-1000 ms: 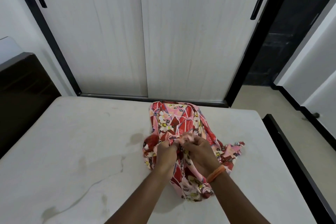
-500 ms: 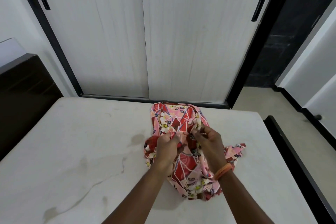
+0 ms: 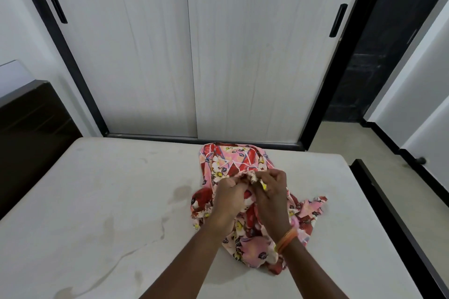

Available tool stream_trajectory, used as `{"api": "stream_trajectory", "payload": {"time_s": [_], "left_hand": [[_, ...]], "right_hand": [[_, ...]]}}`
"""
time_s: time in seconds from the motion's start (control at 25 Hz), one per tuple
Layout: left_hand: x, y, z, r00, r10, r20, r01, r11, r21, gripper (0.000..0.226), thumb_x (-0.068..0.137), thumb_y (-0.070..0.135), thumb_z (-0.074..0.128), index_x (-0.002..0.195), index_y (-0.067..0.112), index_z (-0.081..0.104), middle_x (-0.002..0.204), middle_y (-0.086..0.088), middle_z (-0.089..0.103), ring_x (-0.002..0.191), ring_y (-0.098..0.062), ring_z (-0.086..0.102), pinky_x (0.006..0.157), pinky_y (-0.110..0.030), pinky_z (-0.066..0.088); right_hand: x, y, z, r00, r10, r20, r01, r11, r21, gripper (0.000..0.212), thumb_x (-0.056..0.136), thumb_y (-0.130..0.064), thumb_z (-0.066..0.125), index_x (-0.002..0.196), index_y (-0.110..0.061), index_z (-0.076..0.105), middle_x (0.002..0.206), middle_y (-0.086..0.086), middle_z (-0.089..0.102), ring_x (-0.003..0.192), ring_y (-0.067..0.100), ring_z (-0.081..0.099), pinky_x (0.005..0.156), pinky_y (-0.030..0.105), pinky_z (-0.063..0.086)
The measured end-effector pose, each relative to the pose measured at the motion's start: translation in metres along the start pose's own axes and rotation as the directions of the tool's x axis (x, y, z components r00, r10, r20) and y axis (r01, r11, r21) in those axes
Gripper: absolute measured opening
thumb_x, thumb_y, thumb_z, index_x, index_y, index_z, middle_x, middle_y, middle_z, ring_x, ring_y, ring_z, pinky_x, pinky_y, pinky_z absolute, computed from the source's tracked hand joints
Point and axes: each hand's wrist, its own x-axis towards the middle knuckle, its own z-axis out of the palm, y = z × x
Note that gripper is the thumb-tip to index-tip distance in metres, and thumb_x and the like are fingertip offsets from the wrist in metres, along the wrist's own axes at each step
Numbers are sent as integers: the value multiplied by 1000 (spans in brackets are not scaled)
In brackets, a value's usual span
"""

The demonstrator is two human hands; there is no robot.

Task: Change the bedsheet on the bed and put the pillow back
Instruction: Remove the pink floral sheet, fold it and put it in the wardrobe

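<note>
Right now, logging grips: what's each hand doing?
Left hand: pinching the floral bedsheet.
Right hand: pinching the same bedsheet's bunched edge.

Head view, forward-down over mattress (image 3: 116, 201)

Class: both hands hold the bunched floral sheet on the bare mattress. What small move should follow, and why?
Probably draw the left hand and right hand apart to open the floral bedsheet: both pinch one edge, the cloth lies crumpled, the mattress is uncovered.

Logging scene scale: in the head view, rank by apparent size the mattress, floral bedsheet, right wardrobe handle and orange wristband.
1. mattress
2. floral bedsheet
3. right wardrobe handle
4. orange wristband, though it is nearer the camera, so this last pair is unsure.
</note>
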Motion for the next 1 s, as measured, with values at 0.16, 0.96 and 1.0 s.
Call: {"api": "stream_trajectory", "payload": {"time_s": [0.16,0.96,1.0], "left_hand": [[-4,0,-3,1000,-13,-17,11,994,-113,29,101,16,51,84,10,72,76,1,73,65,0,66,53,-6,45],[1,-5,-11,985,-162,53,167,981,-104,32,104,30,45,115,12,70,104,-6,74,101,-22,69,97,-42,54],[3,-6,-12,983,-176,59,182,977,-111,35,104,34,45,117,13,68,107,-6,73,103,-22,68,98,-43,53]], "right_hand": [[-13,-7,-8,999,-29,-20,28,999,-34,23,89,1,64,109,-8,72,98,3,67,87,11,64,75,2,44],[-21,-7,-14,936,-310,168,320,947,-38,25,85,-31,55,98,-12,65,102,4,66,92,14,60,82,20,53],[-23,-6,-14,932,-319,173,328,944,-29,23,85,-30,54,97,-13,64,101,3,67,90,14,61,81,21,55]]}}
